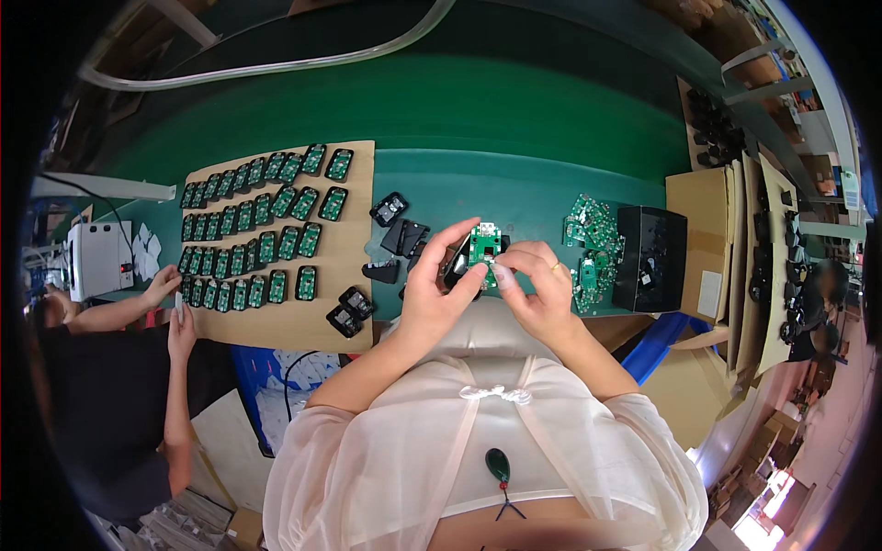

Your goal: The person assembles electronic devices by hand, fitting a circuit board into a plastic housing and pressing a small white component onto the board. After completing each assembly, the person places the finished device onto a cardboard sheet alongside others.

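A green circuit board [486, 241] is upright between my hands, with a silver connector at its top end. My left hand [432, 298] grips it at the left side, thumb and forefinger curved round it. Dark plastic shows behind the fingers, partly hidden. My right hand [545, 292] has a ring and is closed in a pinch at the board's lower right edge. What its fingertips hold is too small to make out. Beside my left hand lie several black plastic housings [404, 237], and two more black housings [350, 312] sit at the cardboard's corner.
Rows of black housings with green boards [266, 246] cover a cardboard sheet [354, 253] on the left. Loose circuit boards [593, 225] are heaped right of my hands, next to a black box [667, 262]. A co-worker's hand [165, 283] holds a pale object at far left.
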`<state>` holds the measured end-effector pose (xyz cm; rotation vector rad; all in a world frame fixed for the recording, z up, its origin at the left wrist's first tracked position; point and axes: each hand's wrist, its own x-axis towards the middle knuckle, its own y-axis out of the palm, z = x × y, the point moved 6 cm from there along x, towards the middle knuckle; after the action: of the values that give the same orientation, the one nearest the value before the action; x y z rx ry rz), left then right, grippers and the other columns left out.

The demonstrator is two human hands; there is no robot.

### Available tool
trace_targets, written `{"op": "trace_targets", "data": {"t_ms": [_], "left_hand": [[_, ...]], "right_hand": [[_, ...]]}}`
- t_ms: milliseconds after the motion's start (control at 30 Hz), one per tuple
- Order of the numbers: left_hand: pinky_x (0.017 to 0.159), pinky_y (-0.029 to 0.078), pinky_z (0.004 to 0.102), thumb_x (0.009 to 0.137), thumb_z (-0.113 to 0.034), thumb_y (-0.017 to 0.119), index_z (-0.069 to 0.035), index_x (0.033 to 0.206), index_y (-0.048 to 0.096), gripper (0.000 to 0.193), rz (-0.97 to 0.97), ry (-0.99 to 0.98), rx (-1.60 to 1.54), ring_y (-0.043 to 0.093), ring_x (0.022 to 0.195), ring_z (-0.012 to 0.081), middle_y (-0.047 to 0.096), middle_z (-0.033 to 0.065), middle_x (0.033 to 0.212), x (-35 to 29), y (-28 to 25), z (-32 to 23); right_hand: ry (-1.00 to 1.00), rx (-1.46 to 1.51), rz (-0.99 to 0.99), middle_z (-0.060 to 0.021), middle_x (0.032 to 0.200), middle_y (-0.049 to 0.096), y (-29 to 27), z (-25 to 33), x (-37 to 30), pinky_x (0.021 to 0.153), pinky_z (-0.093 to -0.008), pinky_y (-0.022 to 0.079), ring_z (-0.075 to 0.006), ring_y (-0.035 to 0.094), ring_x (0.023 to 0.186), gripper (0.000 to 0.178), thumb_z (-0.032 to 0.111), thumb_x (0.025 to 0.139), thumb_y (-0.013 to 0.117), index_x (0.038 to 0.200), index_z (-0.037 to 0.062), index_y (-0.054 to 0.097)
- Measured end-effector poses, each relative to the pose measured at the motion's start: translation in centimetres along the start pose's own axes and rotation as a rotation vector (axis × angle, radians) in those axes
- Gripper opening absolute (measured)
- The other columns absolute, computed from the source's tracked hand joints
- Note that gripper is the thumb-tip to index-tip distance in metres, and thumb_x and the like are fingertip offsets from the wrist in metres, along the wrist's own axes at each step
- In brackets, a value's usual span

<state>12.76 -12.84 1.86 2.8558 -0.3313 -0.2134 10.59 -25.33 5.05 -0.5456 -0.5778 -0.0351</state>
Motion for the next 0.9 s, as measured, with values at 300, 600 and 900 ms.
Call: {"op": "trace_targets", "data": {"t_ms": [300,600,900], "left_hand": [[0.07,0.044,0.0264,0.069,0.005,0.059,-0.005,0.111,0.054,0.043,-0.089,0.394,0.422,0.054,0.08,0.0191,0.052,0.0101,0.091,-2.7,0.1,-2.8],[0.059,0.038,0.0183,0.07,0.007,0.059,-0.005,0.113,0.053,0.045,-0.081,0.414,0.582,0.047,0.077,0.0109,0.047,0.0075,0.097,-4.0,0.6,-3.3],[0.063,0.044,0.0293,0.066,0.002,0.063,-0.01,0.108,0.057,0.045,-0.158,0.538,0.609,0.053,0.074,0.0221,0.05,0.0085,0.089,-4.4,0.7,-4.0]], "right_hand": [[-0.156,-0.105,0.017,-0.0117,0.078,0.056,-0.6,2.4,-1.0,0.054,-0.0312,0.045,-0.0244,0.056,0.064,0.021,-0.004,0.066,0.064,0.083,0.0004,0.053],[-0.266,-0.214,-0.004,-0.0092,0.077,0.055,-1.1,4.1,-1.6,0.051,-0.0304,0.044,-0.0222,0.054,0.06,0.026,-0.004,0.057,0.066,0.08,0.0012,0.055],[-0.311,-0.371,0.004,-0.0062,0.077,0.055,-1.1,4.9,-1.6,0.049,-0.0289,0.042,-0.0192,0.052,0.06,0.028,0.002,0.054,0.066,0.079,0.0034,0.055]]}}
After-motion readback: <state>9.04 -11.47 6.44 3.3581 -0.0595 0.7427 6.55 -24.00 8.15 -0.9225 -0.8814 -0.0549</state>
